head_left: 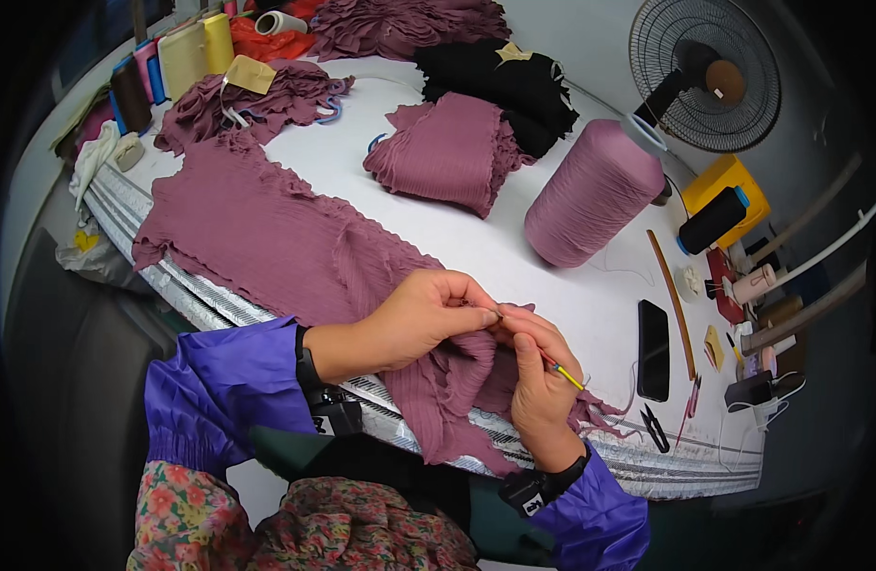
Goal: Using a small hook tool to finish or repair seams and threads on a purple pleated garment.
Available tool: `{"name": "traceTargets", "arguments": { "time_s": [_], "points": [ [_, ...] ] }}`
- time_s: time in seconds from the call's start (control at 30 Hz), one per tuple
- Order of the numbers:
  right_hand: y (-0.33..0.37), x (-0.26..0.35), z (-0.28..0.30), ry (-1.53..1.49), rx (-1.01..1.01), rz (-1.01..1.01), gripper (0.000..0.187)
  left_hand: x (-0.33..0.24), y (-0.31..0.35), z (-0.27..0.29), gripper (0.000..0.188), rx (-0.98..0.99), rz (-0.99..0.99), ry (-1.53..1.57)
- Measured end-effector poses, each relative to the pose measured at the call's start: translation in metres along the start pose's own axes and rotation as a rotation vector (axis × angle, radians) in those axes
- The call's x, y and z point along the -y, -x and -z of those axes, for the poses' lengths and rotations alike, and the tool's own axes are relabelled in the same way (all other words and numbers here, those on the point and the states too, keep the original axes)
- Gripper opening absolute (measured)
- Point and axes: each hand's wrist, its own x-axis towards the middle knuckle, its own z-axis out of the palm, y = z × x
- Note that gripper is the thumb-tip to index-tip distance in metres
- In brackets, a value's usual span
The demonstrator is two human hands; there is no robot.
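Observation:
A long piece of mauve ribbed knit fabric [267, 224] lies across the table and hangs over its near edge. My left hand [414, 319] pinches the knit's edge between thumb and forefinger. Close against those fingertips, my right hand [543, 381] is closed around a thin tool with a red and yellow handle [564, 373]. The tool's tip is hidden among the fingers, so its exact kind does not show. Folds of the knit bunch up beneath both hands.
A large mauve yarn cone [598, 195] stands beyond my right hand. Folded mauve knit [447, 157] and black fabric [495, 90] lie farther back. To the right are a phone [653, 350], thread snips [655, 430], a wooden stick [673, 305], a black thread cone [712, 221] and a fan [704, 71].

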Motion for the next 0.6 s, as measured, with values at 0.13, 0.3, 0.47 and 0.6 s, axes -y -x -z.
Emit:
{"name": "traceTargets", "arguments": {
  "time_s": [0.13,0.3,0.47,0.6],
  "points": [
    [0.0001,-0.0006,-0.0002,0.007,-0.008,0.010,0.012,0.0009,0.0001,-0.0009,0.012,-0.004,-0.041,0.014],
    [-0.0003,-0.0008,-0.0005,0.021,0.000,0.016,0.013,-0.0015,0.0012,-0.0005,0.008,0.001,-0.024,0.026],
    [0.0000,-0.0023,-0.0003,0.037,0.005,0.016,0.013,-0.0024,0.0013,-0.0006,0.008,0.001,-0.017,0.015],
    [0.0012,-0.0028,-0.0010,-0.011,-0.014,-0.008,0.014,-0.0013,0.0009,-0.0008,0.008,0.008,-0.025,0.023]
  ]
}}
